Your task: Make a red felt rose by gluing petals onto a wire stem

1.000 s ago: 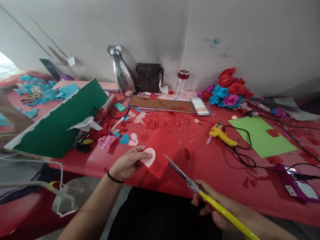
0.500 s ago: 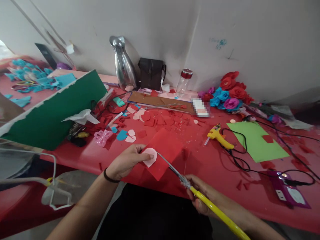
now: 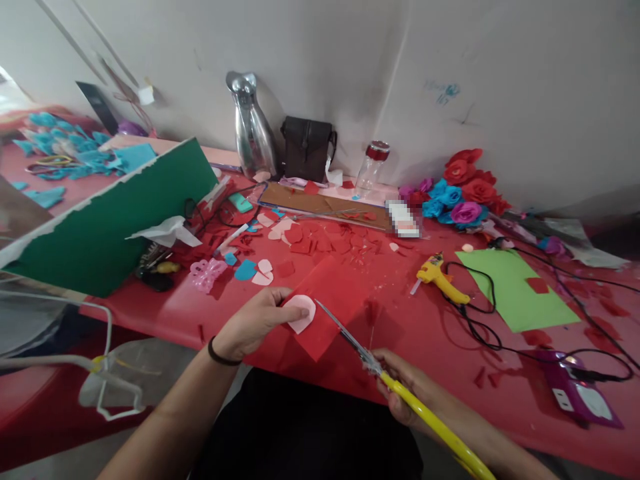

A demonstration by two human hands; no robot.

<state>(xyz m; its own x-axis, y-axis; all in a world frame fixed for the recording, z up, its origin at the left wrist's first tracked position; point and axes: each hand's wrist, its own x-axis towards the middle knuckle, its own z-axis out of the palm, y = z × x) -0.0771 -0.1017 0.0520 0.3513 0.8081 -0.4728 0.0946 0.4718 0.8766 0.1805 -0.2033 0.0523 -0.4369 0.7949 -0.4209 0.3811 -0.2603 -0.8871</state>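
My left hand pinches a red paper sheet with a pale pink petal-shaped piece laid on it, the thumb pressing on the pink piece. Long scissors with yellow handles are in my right hand, its fingers wrapped round them near the pivot. The blade tips lie over the red sheet, just right of the pink piece's upper edge. Loose red petal cuttings are heaped on the table behind the sheet.
On the red table are a yellow glue gun with a black cord, green paper, a purple power strip, paper flowers, a glass jar, a black bag, a metal jug and a green board.
The view has shifted slightly. The scissor tips have moved a little way from the pink piece's edge; both hands keep their holds.
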